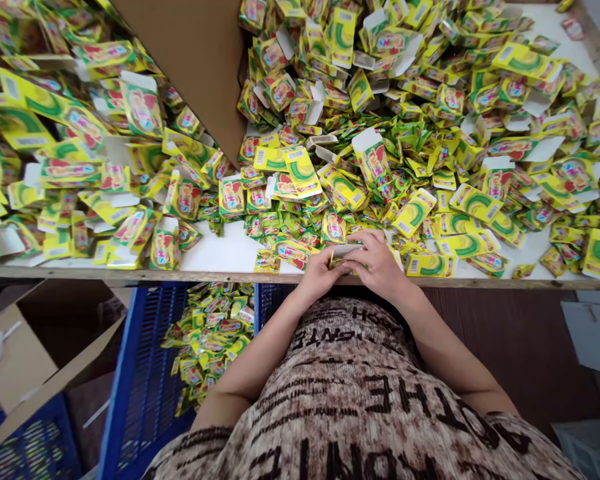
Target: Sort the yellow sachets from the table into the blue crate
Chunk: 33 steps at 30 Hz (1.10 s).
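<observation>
At the front edge of the table, both my hands are closed around one small yellow-green carton (341,251), its pale inner flap showing. My left hand (321,270) grips its left end, thumb along the near side. From the right, my right hand (377,263) has its fingers over the flap end, covering much of the carton. Just beyond my hands lie small green candy sachets (285,223) in a loose heap. Flat and open printed cartons (415,212) surround them, several with white flaps standing up.
A brown cardboard divider (190,60) stands between two carton piles on the white table (215,248). Below the wooden edge, a blue crate (140,360) stands beside a heap of sachets (215,327). An open cardboard box (25,353) is at lower left, grey bins (593,333) at right.
</observation>
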### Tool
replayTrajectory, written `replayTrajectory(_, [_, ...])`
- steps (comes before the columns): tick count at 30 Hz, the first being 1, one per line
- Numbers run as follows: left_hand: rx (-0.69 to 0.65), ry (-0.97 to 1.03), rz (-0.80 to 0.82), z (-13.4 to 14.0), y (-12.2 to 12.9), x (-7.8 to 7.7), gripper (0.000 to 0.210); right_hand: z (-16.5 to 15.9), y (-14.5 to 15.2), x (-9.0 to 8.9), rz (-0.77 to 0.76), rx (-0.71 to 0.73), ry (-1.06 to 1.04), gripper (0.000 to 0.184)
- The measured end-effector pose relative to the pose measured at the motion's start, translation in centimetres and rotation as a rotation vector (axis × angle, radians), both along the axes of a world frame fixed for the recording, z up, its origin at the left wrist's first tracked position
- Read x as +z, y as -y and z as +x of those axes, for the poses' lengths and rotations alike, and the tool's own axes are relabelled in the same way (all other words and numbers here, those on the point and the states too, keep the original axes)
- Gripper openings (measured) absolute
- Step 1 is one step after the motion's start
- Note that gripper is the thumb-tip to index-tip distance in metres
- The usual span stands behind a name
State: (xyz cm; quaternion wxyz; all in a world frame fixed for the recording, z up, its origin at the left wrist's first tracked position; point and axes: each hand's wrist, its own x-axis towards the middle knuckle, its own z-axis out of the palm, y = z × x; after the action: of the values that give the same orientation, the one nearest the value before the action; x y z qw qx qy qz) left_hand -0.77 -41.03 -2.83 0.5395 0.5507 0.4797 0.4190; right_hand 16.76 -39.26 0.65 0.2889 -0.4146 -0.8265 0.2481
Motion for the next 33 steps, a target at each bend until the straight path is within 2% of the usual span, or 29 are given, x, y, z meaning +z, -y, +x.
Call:
replayTrajectory(2, [-0.011,-0.002,-0.003,-0.2,0.0,0.0,0.035,0.0,0.0,0.1,-0.019,0.019,-0.052,0.012])
replayTrajectory(4, [-0.003,0.012,-0.015,-0.5,0.1,0.1,0.044,0.2,0.3,0.2,-0.088,-0.055,-0.185,0.015])
replayTrajectory(7, [-0.001,0.054,-0.049,-1.2,0.3,0.6,0.053,0.4,1.1,-0.2,-0.332,-0.286,-0.499,0.023])
replayTrajectory(9, [0.004,0.119,-0.093,-1.5,0.6,1.1,0.051,0.3,1.4,-0.7,-0.533,-0.361,-0.684,0.022])
replayTrajectory(12, [-0.024,0.279,-0.201,-1.8,0.8,1.7,0.041,0.2,1.2,-1.2,-0.77,-0.296,-0.869,0.018])
replayTrajectory(16, [-0.03,0.483,-0.338,-1.8,0.8,2.0,0.036,0.7,0.7,-1.4,-0.955,-0.112,-0.928,0.025])
replayTrajectory(18, [-0.006,0.502,-0.351,-1.8,0.8,2.0,0.032,0.9,0.7,-1.4,-0.959,-0.091,-0.923,0.028])
replayTrajectory(22, [0.026,0.465,-0.334,-1.7,0.6,2.3,0.02,0.0,0.9,-1.2,-0.862,-0.108,-0.817,0.018])
replayTrajectory(25, [0.043,0.484,-0.334,-1.6,0.2,2.9,0.026,-1.3,0.7,-0.7,-0.805,-0.168,-0.753,0.015])
replayTrajectory(29, [0.057,0.507,-0.354,-1.5,-0.2,2.9,0.029,-2.1,0.4,-1.0,-0.826,-0.214,-0.798,0.01])
replayTrajectory(33, [0.23,0.427,-0.228,-1.3,-0.3,1.8,0.022,-1.9,0.6,-1.7,-0.593,-0.248,-0.781,0.021])
